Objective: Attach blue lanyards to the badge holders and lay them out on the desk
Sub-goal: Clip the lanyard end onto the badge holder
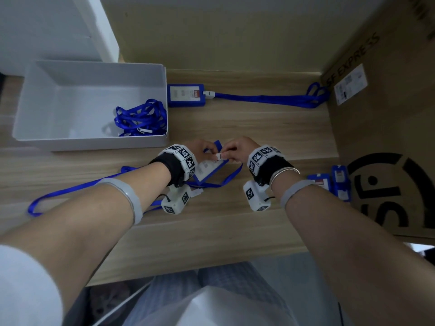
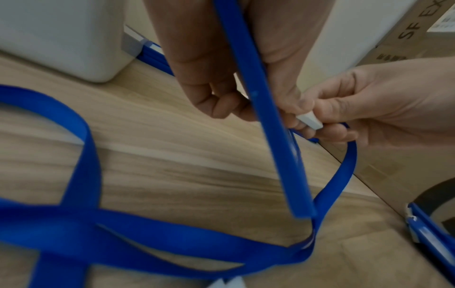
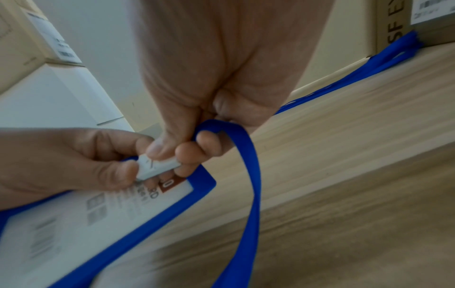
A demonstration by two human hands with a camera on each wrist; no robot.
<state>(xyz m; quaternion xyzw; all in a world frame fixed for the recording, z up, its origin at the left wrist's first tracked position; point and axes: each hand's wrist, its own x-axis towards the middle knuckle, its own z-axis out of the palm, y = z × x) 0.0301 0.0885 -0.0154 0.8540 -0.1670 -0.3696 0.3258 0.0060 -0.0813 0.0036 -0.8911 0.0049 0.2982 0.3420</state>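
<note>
Our left hand (image 1: pixel 200 149) grips the blue badge holder (image 3: pixel 103 218); our right hand (image 1: pixel 237 149) pinches the lanyard's white clip (image 3: pixel 157 165) at its top edge, above the counter (image 1: pixel 235 220).

Beneath the fingers (image 3: pixel 189 154), the desk (image 1: pixel 235 227) is showing matt, pale wood grain. The lanyard (image 3: pixel 251 175) is looking like smooth woven cloth, its clip (image 3: pixel 157 165) white plastic; the badge holder (image 3: pixel 138 220) is showing a blue plastic frame around printed paper.

You can read "SF EXPRESS" printed on the cardboard box (image 1: pixel 367 128) to your right; badge text's too blurry
</note>
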